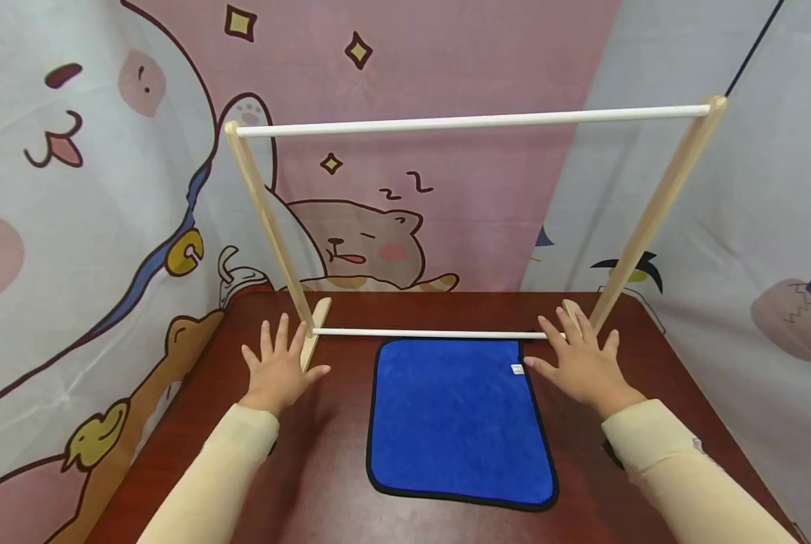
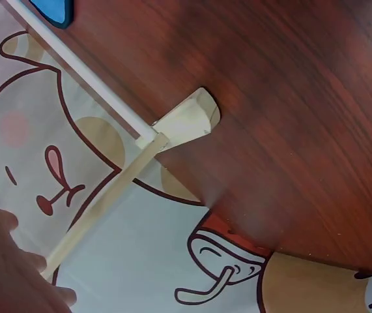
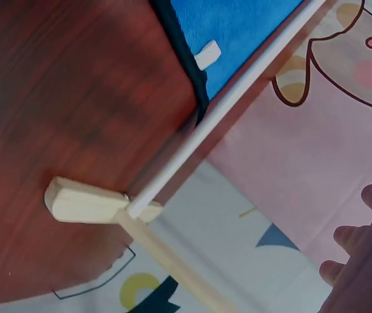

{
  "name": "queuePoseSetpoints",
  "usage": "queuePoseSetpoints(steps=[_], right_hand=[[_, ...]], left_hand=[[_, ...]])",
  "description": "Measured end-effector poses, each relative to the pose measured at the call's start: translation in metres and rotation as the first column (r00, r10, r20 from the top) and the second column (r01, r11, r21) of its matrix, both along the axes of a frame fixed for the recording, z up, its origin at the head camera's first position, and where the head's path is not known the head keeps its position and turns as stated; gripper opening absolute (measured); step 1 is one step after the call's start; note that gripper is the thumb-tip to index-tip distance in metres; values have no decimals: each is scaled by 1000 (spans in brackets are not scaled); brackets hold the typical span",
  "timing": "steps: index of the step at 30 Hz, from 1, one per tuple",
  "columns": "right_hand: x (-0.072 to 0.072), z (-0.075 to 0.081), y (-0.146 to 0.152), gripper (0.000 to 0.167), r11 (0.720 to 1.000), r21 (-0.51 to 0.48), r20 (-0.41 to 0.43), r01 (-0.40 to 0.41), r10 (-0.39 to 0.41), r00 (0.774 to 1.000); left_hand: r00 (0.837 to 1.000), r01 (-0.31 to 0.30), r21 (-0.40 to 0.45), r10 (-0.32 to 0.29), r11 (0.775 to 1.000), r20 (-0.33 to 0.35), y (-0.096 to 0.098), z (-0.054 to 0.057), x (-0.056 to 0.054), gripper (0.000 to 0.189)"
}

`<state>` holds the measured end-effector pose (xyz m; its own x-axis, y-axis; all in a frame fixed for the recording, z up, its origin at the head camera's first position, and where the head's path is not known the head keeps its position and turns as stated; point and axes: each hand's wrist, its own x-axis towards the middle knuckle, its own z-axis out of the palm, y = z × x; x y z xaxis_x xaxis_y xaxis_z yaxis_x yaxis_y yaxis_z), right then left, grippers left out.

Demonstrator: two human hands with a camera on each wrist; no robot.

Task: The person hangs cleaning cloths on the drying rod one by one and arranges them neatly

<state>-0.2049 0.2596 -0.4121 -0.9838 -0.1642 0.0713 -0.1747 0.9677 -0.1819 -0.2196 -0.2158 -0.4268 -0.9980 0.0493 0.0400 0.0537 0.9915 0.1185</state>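
Head view: blue cloth (image 1: 456, 423) is laid flat on the table (image 1: 337, 468), approx. midway btwn L & R edges, its far edge just beside the lower bar (image 1: 439, 333) of a wooden rack (image 1: 660, 208) stood nr the table's far edge. White label (image 1: 517, 369) is seen nr the cloth's far R corner. No fold is seen; upper bar (image 1: 473, 122) is left bare.

L hand (image 1: 276, 370) is held toward the table's far L corner, by the rack's left foot (image 2: 189, 120); R hand (image 1: 585, 369) toward the far R corner, nr the right foot (image 3: 81, 201). Each grip is spread wide, fingers nearly straight, w/ nothing held; contact w/ rack can't be confirmed.

Progress, as judged: rack stood & cloth spread, i.e. set-up looks done; cloth isn't on either bar. Whether handling is yet to be started or is finished can't be told, so what's left is unclear.
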Motion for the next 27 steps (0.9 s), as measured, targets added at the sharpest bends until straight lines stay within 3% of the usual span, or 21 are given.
queuePoseSetpoints(steps=[6,14,18,25,27], right_hand=[[-2,-12,-9,86,1000,14,16,-11,11,1000],[-2,-23,-18,87,999,-34,36,-25,26,999],[-4,-31,-20,88,998,-45,45,-33,35,998],[-7,-45,-28,85,998,-41,40,-41,43,998],[-8,-48,-31,83,998,-40,26,-49,50,998]], left_hand=[[998,-2,58,6,998,-67,-3,0,-7,94],[990,-20,150,41,988,-136,-10,9,-21,94],[987,-45,226,78,973,-143,-14,17,-31,93],[978,-74,390,143,918,-151,-23,39,-44,92],[977,-78,403,150,912,-149,-24,45,-47,92]])
